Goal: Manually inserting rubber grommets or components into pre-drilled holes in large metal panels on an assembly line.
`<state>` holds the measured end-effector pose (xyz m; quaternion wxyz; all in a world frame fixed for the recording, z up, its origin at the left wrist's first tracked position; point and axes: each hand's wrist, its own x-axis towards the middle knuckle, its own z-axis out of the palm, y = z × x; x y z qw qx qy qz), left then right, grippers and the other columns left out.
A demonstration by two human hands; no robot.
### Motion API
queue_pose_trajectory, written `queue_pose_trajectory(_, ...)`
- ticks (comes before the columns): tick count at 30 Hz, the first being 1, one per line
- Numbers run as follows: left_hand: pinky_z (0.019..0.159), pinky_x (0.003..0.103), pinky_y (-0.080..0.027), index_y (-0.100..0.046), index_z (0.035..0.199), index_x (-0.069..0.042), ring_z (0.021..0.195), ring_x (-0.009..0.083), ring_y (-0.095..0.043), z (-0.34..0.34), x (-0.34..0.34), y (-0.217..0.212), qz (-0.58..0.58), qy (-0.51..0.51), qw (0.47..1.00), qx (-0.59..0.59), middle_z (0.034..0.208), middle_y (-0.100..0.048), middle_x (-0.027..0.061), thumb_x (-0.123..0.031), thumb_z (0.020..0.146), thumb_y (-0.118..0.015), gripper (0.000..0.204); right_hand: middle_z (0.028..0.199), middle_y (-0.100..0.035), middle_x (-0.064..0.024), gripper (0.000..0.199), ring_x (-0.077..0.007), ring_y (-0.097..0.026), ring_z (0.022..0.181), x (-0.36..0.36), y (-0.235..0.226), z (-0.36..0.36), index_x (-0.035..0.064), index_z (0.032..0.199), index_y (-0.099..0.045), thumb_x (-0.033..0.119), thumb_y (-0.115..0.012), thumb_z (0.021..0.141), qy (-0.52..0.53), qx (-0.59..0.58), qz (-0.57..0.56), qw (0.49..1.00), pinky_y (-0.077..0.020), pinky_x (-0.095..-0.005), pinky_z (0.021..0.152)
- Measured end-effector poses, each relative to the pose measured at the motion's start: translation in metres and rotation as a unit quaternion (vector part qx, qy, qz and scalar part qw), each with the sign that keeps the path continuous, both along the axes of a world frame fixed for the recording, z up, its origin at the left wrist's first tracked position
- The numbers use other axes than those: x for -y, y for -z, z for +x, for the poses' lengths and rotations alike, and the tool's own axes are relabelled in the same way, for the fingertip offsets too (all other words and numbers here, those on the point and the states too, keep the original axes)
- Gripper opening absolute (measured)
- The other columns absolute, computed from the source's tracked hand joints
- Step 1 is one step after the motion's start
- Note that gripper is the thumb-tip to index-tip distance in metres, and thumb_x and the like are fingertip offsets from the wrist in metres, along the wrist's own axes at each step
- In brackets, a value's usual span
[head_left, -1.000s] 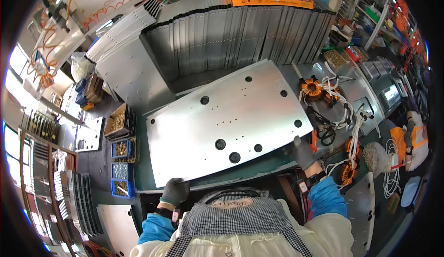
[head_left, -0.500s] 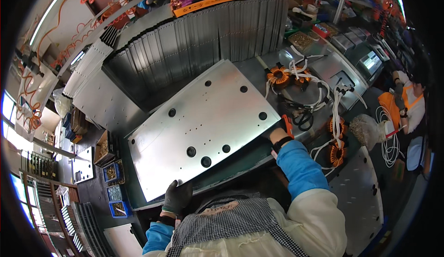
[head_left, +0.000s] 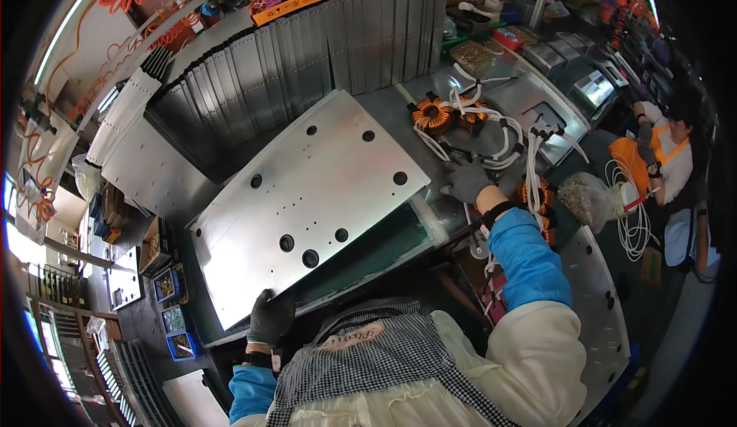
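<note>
- On the bench, our left hand (head_left: 270, 316) grips the metal panel's (head_left: 307, 196) near edge, steadying it flat.
- Our right hand (head_left: 467, 181), fingers loosely open, reaches toward the wired copper coils (head_left: 431, 114) beside it.

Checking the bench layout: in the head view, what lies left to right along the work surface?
Small parts bins → left hand → metal plate → right hand → white cable coil.

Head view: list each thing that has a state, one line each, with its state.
metal plate: lying flat on the bench, holes facing up
left hand: gloved, gripping the plate's near edge
right hand: gloved, off the plate, resting among the white cables
copper coil: lying flat, wired
</note>
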<state>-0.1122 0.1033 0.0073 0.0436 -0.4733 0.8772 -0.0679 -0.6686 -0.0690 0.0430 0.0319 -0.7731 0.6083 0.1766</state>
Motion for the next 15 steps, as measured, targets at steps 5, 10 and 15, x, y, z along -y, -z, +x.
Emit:
queue_pose_trajectory(5,0.083,0.039,-0.048,-0.059,0.079,-0.016,0.07,0.023,-0.063,-0.002,0.003,0.003,-0.062,0.035,0.996,-0.049,0.071,-0.063,0.0036,-0.014,0.085,-0.058,0.006,0.151,-0.044,-0.0047,0.058,-0.0235,-0.032,0.144,-0.031,0.014,-0.013,0.0172,0.14,-0.048,0.041,-0.062,0.09,0.035,-0.004,-0.121,0.992,-0.0165,-0.0686,0.113)
queue_pose_trajectory(10,0.09,0.041,-0.045,-0.057,0.083,-0.016,0.077,0.0215,-0.063,0.003,0.001,0.012,-0.062,0.029,0.998,0.009,0.076,-0.062,0.0016,-0.017,0.088,-0.054,0.006,0.142,-0.054,-0.009,0.064,-0.029,-0.039,0.14,-0.035,0.03,0.006,0.0124,0.143,-0.045,0.041,-0.063,0.089,0.147,-0.074,-0.108,0.98,-0.0124,-0.0665,0.114)
queue_pose_trajectory(15,0.089,0.046,-0.045,-0.061,0.086,-0.019,0.072,0.0224,-0.063,0.005,-0.002,0.017,-0.125,0.025,0.991,-0.036,0.074,-0.063,0.0013,-0.021,0.086,-0.055,0.006,0.137,-0.058,-0.012,0.073,-0.0283,-0.049,0.132,-0.023,0.031,0.027,0.0116,0.145,-0.043,0.041,-0.066,0.082,0.21,-0.028,-0.091,0.973,-0.015,-0.0643,0.114)
